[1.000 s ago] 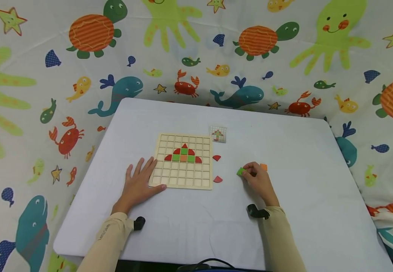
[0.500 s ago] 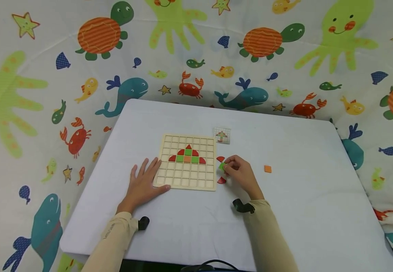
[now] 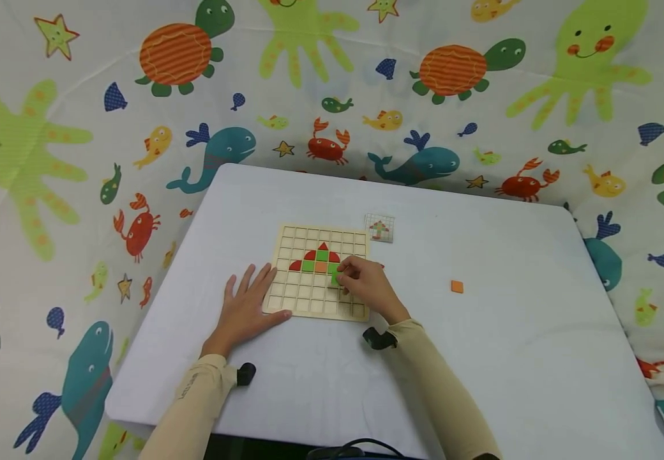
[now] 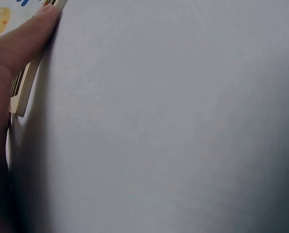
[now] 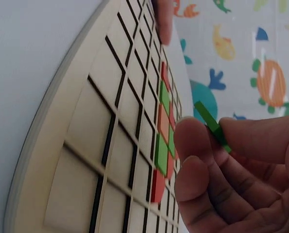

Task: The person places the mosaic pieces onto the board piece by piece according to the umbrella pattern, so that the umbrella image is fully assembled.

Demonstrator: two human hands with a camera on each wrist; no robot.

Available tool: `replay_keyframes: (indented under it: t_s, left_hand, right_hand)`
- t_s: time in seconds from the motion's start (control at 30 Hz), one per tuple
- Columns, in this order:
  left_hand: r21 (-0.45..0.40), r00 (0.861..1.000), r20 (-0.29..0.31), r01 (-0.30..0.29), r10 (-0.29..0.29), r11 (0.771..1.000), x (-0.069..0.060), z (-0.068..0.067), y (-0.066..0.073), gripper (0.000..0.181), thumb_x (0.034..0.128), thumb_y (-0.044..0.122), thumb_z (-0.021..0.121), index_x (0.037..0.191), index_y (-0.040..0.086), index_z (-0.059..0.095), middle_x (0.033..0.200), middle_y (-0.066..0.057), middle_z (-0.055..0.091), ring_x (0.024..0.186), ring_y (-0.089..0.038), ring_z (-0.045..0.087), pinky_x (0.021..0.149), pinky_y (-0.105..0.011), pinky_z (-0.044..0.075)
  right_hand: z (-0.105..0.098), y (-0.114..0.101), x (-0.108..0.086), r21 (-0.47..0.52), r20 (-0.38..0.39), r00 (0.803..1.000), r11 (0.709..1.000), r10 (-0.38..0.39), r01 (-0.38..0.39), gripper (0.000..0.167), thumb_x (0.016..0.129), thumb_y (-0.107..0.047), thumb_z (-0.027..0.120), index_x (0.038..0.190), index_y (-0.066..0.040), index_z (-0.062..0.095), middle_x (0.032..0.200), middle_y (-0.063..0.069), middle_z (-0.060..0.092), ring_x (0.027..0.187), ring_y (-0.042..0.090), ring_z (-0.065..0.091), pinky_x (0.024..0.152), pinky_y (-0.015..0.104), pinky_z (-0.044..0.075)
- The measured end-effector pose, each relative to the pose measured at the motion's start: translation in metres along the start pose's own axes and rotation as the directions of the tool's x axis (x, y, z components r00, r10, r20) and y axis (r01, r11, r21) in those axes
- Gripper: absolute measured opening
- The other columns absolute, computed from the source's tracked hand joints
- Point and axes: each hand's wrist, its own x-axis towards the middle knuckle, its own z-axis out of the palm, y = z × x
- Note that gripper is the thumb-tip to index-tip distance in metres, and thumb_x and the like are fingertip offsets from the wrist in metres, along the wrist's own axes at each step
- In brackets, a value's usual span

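Note:
A wooden grid board (image 3: 303, 294) lies on the white table, with red, green and orange tiles set in its upper middle cells. My right hand (image 3: 369, 284) is over the board's right part and pinches a green square tile (image 5: 212, 127) between thumb and fingers, held above the grid in the right wrist view. My left hand (image 3: 246, 313) rests at the board's left edge, fingers spread and straight, thumb (image 4: 35, 31) on its near left corner. The right hand covers some of the placed tiles and most of the red pieces beside the board.
A small pattern card (image 3: 379, 228) lies at the board's far right corner. One loose orange square tile (image 3: 457, 287) sits on the white table (image 3: 516, 351) to the right. Behind the table hangs a curtain (image 3: 332, 64) with sea animals.
My right hand has carried the green tile leftward from the table, past the red pieces, to over the board. The left hand stays at the board's edge. The head view has shifted slightly.

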Motion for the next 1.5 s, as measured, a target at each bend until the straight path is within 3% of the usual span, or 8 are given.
replay_keyframes:
  t_s: [0.23, 0.5, 0.7, 1.1, 1.27, 1.5]
  left_hand:
    - [0.007, 1.0, 0.009, -0.003, 0.003, 1.0, 0.001, 0.003, 0.001, 0.11, 0.0883, 0.068, 0.071, 0.17, 0.009, 0.029, 0.178, -0.012, 0.02, 0.164, -0.037, 0.002, 0.125, -0.065, -0.008]
    - [0.02, 1.0, 0.016, -0.002, 0.002, 1.0, 0.003, 0.006, 0.0, 0.11, 0.0886, 0.07, 0.07, 0.171, 0.01, 0.028, 0.178, -0.011, 0.02, 0.164, -0.037, 0.001, 0.125, -0.065, -0.007]
    - [0.021, 1.0, 0.013, -0.006, 0.006, 1.0, 0.003, 0.004, 0.002, 0.111, 0.0885, 0.07, 0.071, 0.17, 0.009, 0.028, 0.178, -0.011, 0.02, 0.164, -0.037, 0.002, 0.125, -0.065, -0.007]
    - [0.012, 1.0, 0.013, 0.001, -0.002, 1.0, 0.002, 0.002, 0.001, 0.111, 0.0876, 0.07, 0.071, 0.17, 0.009, 0.029, 0.178, -0.011, 0.02, 0.164, -0.036, 0.001, 0.125, -0.064, -0.009]
    - [0.017, 1.0, 0.018, 0.002, -0.002, 1.0, 0.002, 0.001, 0.002, 0.111, 0.0881, 0.07, 0.071, 0.17, 0.008, 0.029, 0.178, -0.012, 0.02, 0.164, -0.037, 0.002, 0.125, -0.065, -0.008]
    - [0.007, 1.0, 0.015, 0.013, -0.013, 1.0, -0.001, -0.002, 0.002, 0.111, 0.0883, 0.067, 0.073, 0.17, 0.007, 0.029, 0.177, -0.014, 0.02, 0.163, -0.039, 0.002, 0.125, -0.065, -0.008]
  right_hand:
    - [0.017, -0.004, 0.017, -0.067, 0.009, 1.0, 0.998, 0.009, -0.008, 0.005, 0.1, -0.005, 0.071, 0.104, -0.002, 0.068, 0.079, 0.012, 0.071, 0.064, 0.024, 0.071, 0.068, 0.032, 0.057]
    - [0.031, -0.003, 0.028, -0.169, 0.013, 0.998, 0.984, 0.054, -0.051, 0.007, 0.099, -0.002, 0.069, 0.105, -0.002, 0.064, 0.077, 0.004, 0.069, 0.063, 0.016, 0.065, 0.063, 0.028, 0.051]
    - [0.04, -0.003, 0.029, -0.226, -0.028, 0.996, 0.97, 0.085, -0.089, 0.009, 0.098, -0.002, 0.068, 0.105, -0.002, 0.063, 0.084, 0.006, 0.069, 0.073, 0.017, 0.061, 0.066, 0.029, 0.049]
    - [0.049, -0.005, 0.028, -0.279, -0.053, 0.997, 0.957, 0.063, -0.075, 0.006, 0.101, -0.003, 0.066, 0.104, -0.004, 0.061, 0.078, 0.004, 0.064, 0.067, 0.017, 0.057, 0.061, 0.029, 0.045]
    - [0.046, -0.002, 0.028, -0.271, -0.043, 0.998, 0.961, 0.044, -0.054, 0.007, 0.099, -0.002, 0.066, 0.103, -0.004, 0.06, 0.081, 0.004, 0.064, 0.068, 0.016, 0.056, 0.062, 0.028, 0.045]
    - [0.039, -0.002, 0.024, -0.158, -0.035, 0.998, 0.987, -0.043, 0.037, 0.004, 0.099, -0.004, 0.065, 0.102, -0.004, 0.063, 0.085, 0.004, 0.067, 0.077, 0.016, 0.06, 0.07, 0.028, 0.049]
